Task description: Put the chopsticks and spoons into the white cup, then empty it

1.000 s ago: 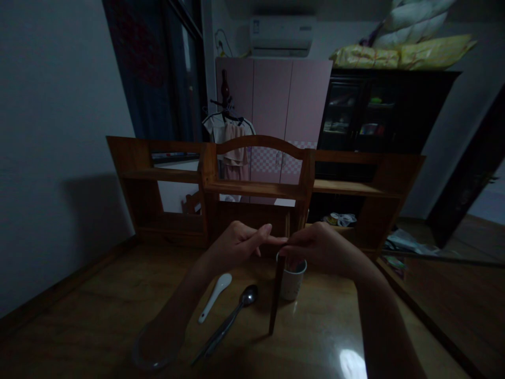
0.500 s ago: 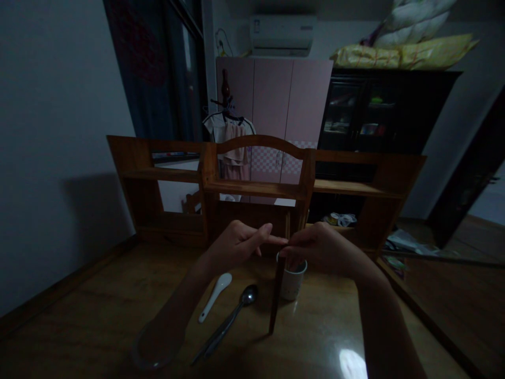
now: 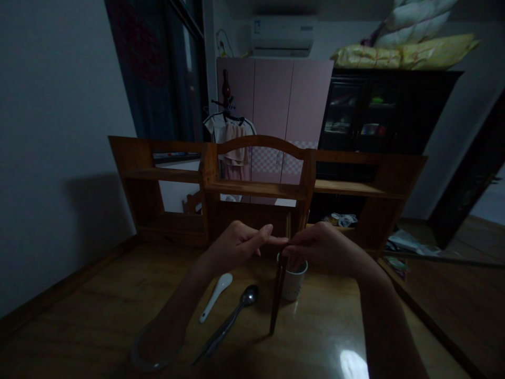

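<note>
My right hand (image 3: pixel 321 247) is closed around the upper end of dark brown chopsticks (image 3: pixel 276 300), which stand nearly upright with their lower tips at the tabletop. My left hand (image 3: pixel 240 245) holds nothing. Its index finger is stretched out to the right, its tip at the top of the chopsticks by my right fingertips, and its thumb is raised. Just behind the chopsticks stands a white cup (image 3: pixel 294 287) with more sticks upright in it, partly hidden by my right hand. Left of them lie a white soup spoon (image 3: pixel 215 298) and metal spoons (image 3: pixel 248 296), their handles close together.
The wooden table (image 3: pixel 315 337) carries a wooden shelf unit (image 3: pixel 256 188) along its far edge. A wall (image 3: pixel 47 158) borders the left side. Beyond stand a pink wardrobe (image 3: pixel 272 100), a dark cabinet (image 3: pixel 414 116) and a rack with hanging clothes (image 3: pixel 235 150).
The chopsticks have spread slightly apart near the top, under my right fingers. Both hands have otherwise stayed in almost the same place.
</note>
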A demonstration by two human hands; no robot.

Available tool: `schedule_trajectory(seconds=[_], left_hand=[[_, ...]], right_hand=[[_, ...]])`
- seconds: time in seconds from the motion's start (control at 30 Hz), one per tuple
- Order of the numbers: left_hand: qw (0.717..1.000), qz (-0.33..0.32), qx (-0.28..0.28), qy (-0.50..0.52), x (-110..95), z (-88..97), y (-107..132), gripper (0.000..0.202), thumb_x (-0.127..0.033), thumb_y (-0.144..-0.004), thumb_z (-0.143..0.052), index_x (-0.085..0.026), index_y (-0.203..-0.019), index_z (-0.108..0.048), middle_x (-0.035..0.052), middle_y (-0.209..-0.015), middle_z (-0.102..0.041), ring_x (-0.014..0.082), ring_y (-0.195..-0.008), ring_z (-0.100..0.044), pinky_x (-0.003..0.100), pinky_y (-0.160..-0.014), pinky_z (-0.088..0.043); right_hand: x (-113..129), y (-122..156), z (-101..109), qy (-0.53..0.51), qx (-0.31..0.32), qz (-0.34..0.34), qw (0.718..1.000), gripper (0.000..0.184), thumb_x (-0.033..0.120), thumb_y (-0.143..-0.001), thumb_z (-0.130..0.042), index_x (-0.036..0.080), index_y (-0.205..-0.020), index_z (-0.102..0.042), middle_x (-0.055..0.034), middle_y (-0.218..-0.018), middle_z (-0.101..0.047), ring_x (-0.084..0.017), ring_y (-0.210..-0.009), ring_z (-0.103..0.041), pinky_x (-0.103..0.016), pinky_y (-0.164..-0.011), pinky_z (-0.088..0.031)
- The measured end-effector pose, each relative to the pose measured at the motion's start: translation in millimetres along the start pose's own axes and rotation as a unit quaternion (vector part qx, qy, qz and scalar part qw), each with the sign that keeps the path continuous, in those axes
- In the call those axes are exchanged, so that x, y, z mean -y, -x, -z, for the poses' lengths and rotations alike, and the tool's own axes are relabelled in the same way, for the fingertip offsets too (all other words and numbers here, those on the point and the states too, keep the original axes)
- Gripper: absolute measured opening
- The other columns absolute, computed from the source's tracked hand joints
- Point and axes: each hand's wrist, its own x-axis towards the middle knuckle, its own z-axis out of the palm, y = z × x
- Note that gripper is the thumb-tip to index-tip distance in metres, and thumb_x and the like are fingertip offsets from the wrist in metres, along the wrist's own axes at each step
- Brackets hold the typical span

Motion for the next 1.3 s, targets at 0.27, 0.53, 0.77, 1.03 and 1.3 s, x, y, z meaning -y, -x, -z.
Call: schedule_trajectory(seconds=[0.27, 0.53, 0.77, 1.03, 1.3], left_hand=[[1.000, 0.002, 0.006, 0.027, -0.8, -0.2, 0.5, 0.041, -0.043, -0.097, -0.042, -0.019, -0.101, -0.075, -0.0068, -0.041, -0.033, 0.0060, -0.041, -0.029, 0.018, -0.041, -0.023], [1.000, -0.006, 0.007, 0.030, -2.4, -1.0, 0.5, 0.040, -0.042, -0.097, -0.042, -0.019, -0.103, -0.074, -0.0071, -0.041, -0.031, 0.0063, -0.041, -0.030, 0.018, -0.042, -0.028], [1.000, 0.002, 0.006, 0.019, -3.7, 0.0, 1.5, 0.042, -0.043, -0.097, -0.041, -0.018, -0.105, -0.073, -0.0053, -0.044, -0.039, 0.0064, -0.042, -0.032, 0.018, -0.041, -0.026], [1.000, 0.013, 0.004, 0.015, -3.1, 2.2, 2.1, 0.043, -0.045, -0.096, -0.041, -0.018, -0.105, -0.073, -0.0050, -0.044, -0.041, 0.0066, -0.042, -0.034, 0.019, -0.043, -0.027], [1.000, 0.022, 0.000, 0.009, -2.2, 5.5, 2.1, 0.044, -0.045, -0.097, -0.040, -0.019, -0.103, -0.074, -0.0053, -0.044, -0.039, 0.0062, -0.042, -0.032, 0.020, -0.043, -0.026]], right_hand=[[0.2, 1.4, 0.5, -0.019, 0.014, -0.003, 1.000, 0.034, 0.048, -0.087, -0.063, 0.017, -0.086, -0.075, -0.0043, -0.072, -0.071, -0.017, -0.066, -0.065, -0.021, -0.054, -0.045], [0.0, -0.3, -0.9, -0.045, 0.020, -0.004, 0.999, 0.034, 0.049, -0.087, -0.063, 0.017, -0.086, -0.075, -0.0048, -0.073, -0.071, -0.017, -0.066, -0.065, -0.021, -0.052, -0.044], [3.8, 0.5, -0.3, -0.013, 0.008, 0.010, 1.000, 0.033, 0.049, -0.086, -0.065, 0.017, -0.084, -0.074, -0.0026, -0.069, -0.068, -0.013, -0.062, -0.059, -0.020, -0.049, -0.038], [8.1, -2.3, -8.9, -0.012, -0.006, 0.024, 1.000, 0.033, 0.047, -0.084, -0.067, 0.014, -0.077, -0.070, 0.0018, -0.060, -0.058, -0.009, -0.054, -0.047, -0.020, -0.045, -0.028], [1.8, -2.1, -12.7, -0.046, 0.016, 0.018, 0.999, 0.029, 0.043, -0.087, -0.065, 0.014, -0.083, -0.068, -0.0012, -0.071, -0.065, -0.012, -0.063, -0.056, -0.020, -0.050, -0.035]])
